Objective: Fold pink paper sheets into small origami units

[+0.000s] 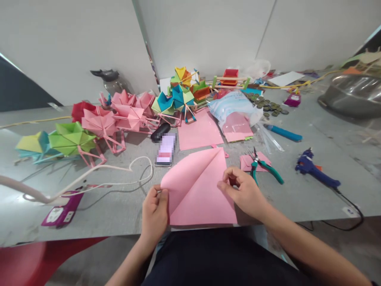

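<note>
A pink sheet of paper (198, 190) lies at the near edge of the grey table (119, 214), partly folded over along a diagonal crease. My left hand (154, 212) pinches its left corner where the fold curls up. My right hand (242, 190) presses the sheet's right edge with the fingers curled on it. Just beyond my right hand lie teal-handled pliers (264, 165) on a small pink scrap.
A phone (166, 150) and more pink sheets (199, 133) lie behind the paper. Folded paper models (98, 123) in pink, green and blue fill the back left. A blue glue gun (315, 171), a blue cutter (282, 133), coins (269, 106), a white cable (104, 174) and a metal bowl (354, 95) are around.
</note>
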Motion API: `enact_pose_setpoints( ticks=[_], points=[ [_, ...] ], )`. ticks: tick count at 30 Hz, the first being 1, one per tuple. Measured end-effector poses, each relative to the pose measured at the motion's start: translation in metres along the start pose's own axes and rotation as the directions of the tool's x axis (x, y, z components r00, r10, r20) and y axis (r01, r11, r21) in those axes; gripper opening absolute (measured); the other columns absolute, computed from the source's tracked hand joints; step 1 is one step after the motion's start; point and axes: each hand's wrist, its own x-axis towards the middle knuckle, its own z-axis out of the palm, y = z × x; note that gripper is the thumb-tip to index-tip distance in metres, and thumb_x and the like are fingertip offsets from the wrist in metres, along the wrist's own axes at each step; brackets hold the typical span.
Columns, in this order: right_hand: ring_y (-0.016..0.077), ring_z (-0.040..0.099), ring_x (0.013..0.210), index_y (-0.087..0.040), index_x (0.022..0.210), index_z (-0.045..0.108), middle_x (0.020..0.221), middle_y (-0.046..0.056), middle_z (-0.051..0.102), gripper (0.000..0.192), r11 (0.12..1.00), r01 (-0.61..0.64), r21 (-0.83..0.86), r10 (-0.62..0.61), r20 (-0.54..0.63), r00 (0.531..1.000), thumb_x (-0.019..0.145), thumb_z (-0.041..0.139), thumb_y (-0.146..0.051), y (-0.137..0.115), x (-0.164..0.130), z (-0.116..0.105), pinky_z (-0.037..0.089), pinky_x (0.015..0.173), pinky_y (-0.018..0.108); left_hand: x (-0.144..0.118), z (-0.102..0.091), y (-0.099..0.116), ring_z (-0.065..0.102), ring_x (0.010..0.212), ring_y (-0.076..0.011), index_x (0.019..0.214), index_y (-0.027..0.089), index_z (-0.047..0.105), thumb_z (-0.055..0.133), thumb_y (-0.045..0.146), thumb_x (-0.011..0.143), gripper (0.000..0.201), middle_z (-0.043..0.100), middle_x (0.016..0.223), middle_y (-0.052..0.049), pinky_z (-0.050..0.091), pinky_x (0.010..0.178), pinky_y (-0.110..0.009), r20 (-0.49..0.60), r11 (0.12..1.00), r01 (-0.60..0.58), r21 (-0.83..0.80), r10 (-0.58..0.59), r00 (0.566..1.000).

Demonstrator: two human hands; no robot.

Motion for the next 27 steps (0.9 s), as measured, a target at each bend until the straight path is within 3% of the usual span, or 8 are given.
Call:
enact_pose_setpoints(
  ticks=[4,7,10,14,17,21,23,27],
  points=[
    [0.0186,0.060,0.067,-0.027,0.088,0.056,0.074,-0.002,0.064,0.012,0.996,0.070,0.047,-0.075,0.111,0.991,0.092,0.066,-0.029,-0.013,0.028,-0.020,0.047,0.064,0.033,0.020,0.001,0.008,0.058,0.056,-0.0143,0.104,0.022,0.058,0.073,0.062,0.093,0.044,0.064,0.068,0.005,0.046,0.056,-0.024,0.034,0.989,0.071,-0.127,-0.067,0.997],
    [0.0188,0.063,0.072,-0.027,0.094,0.056,0.078,-0.001,0.068,0.010,0.990,0.124,0.069,-0.138,0.257,0.957,0.090,0.065,-0.024,-0.021,0.061,-0.040,0.049,0.069,0.033,0.046,0.003,0.013,0.074,0.079,-0.0203,0.127,0.023,0.051,0.082,0.051,0.085,0.059,0.076,0.098,-0.003,0.059,0.074,-0.032,0.095,0.986,0.008,-0.168,0.008,0.995],
    [0.0192,0.066,0.077,-0.026,0.095,0.058,0.084,0.000,0.071,0.008,0.987,0.158,0.017,-0.150,0.422,0.894,0.091,0.064,-0.022,-0.028,0.088,-0.058,0.051,0.073,0.033,0.075,0.005,0.022,0.073,0.115,-0.0282,0.152,0.028,0.034,0.089,0.034,0.072,0.097,0.069,0.137,-0.014,0.059,0.101,-0.049,0.097,0.981,-0.194,0.026,0.190,0.977],
    [0.0205,0.068,0.083,-0.026,0.099,0.062,0.092,0.003,0.074,0.007,0.971,0.233,-0.046,-0.175,0.523,0.834,0.092,0.063,-0.023,-0.030,0.104,-0.067,0.054,0.078,0.035,0.104,0.007,0.038,0.066,0.128,-0.0349,0.159,0.028,0.037,0.095,0.032,0.066,0.110,0.052,0.160,-0.020,0.054,0.110,-0.060,0.216,0.909,-0.321,0.265,0.268,0.939],
    [0.0211,0.069,0.086,-0.025,0.101,0.064,0.096,0.004,0.075,0.008,0.966,0.251,-0.055,-0.196,0.475,0.858,0.093,0.064,-0.025,-0.025,0.105,-0.066,0.055,0.081,0.036,0.117,0.010,0.039,0.069,0.120,-0.0346,0.157,0.027,0.041,0.097,0.034,0.068,0.105,0.063,0.148,-0.018,0.057,0.104,-0.060,0.312,0.940,-0.244,0.238,0.164,0.936],
    [0.0219,0.069,0.085,-0.025,0.102,0.065,0.093,0.004,0.075,0.013,0.977,0.212,-0.020,-0.196,0.304,0.932,0.093,0.069,-0.034,-0.010,0.103,-0.059,0.056,0.081,0.038,0.117,0.018,0.022,0.073,0.115,-0.0274,0.157,0.030,0.036,0.094,0.034,0.071,0.104,0.058,0.155,-0.019,0.061,0.100,-0.050,0.055,0.973,-0.231,0.030,0.229,0.972],
    [0.0217,0.068,0.082,-0.026,0.101,0.063,0.088,0.003,0.074,0.014,0.981,0.196,0.003,-0.192,0.215,0.958,0.094,0.069,-0.037,-0.003,0.102,-0.055,0.056,0.078,0.038,0.111,0.024,0.014,0.076,0.105,-0.0236,0.156,0.031,0.035,0.087,0.039,0.079,0.093,0.066,0.145,-0.015,0.064,0.092,-0.044,0.090,0.980,-0.141,-0.141,0.154,0.984],
    [0.0202,0.065,0.074,-0.027,0.102,0.057,0.082,0.001,0.070,0.022,0.983,0.172,0.057,-0.176,0.077,0.981,0.093,0.071,-0.041,0.009,0.097,-0.048,0.051,0.070,0.035,0.097,0.035,0.010,0.078,0.092,-0.0265,0.119,0.017,0.066,0.085,0.047,0.081,0.051,0.081,0.109,-0.014,0.063,0.084,-0.041,0.270,0.966,0.086,-0.243,-0.018,0.963]
  ],
)
